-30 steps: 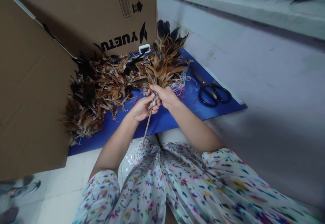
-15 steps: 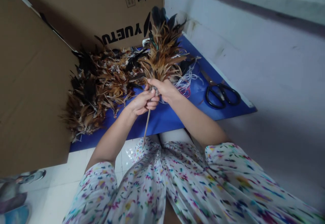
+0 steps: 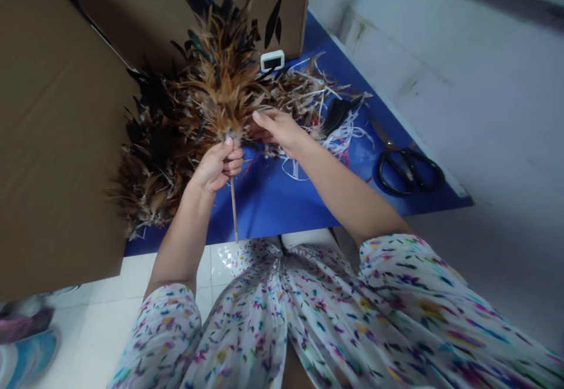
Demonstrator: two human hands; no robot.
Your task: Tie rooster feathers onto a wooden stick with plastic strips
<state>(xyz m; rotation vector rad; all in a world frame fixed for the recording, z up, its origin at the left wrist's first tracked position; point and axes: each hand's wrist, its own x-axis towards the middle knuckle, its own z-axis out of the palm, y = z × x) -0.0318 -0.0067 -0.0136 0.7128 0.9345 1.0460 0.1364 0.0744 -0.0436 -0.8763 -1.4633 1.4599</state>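
Observation:
My left hand (image 3: 220,164) is closed around a feather duster (image 3: 227,92) where its stick meets the feathers. The duster stands upright, brown feathers below and dark ones at the top, and its thin wooden stick (image 3: 234,210) pokes out under my fist. Just right of the lowest feathers is my right hand (image 3: 282,131), thumb stretched out and apart from the fingers, which are partly hidden; I see nothing held in it. Loose feathers (image 3: 295,92) and white plastic strips (image 3: 346,136) lie behind and beside this hand.
A heap of brown and black feathers (image 3: 154,171) covers the left of the blue tabletop (image 3: 273,201). Black-handled scissors (image 3: 409,168) lie at the right. Cardboard (image 3: 57,142) walls the left and back; a small white-framed device (image 3: 272,60) stands behind. A wall (image 3: 497,113) borders the right.
My left hand has carried the duster to the left. The right hand has come off the duster's base and now sits to its right, with its thumb apart.

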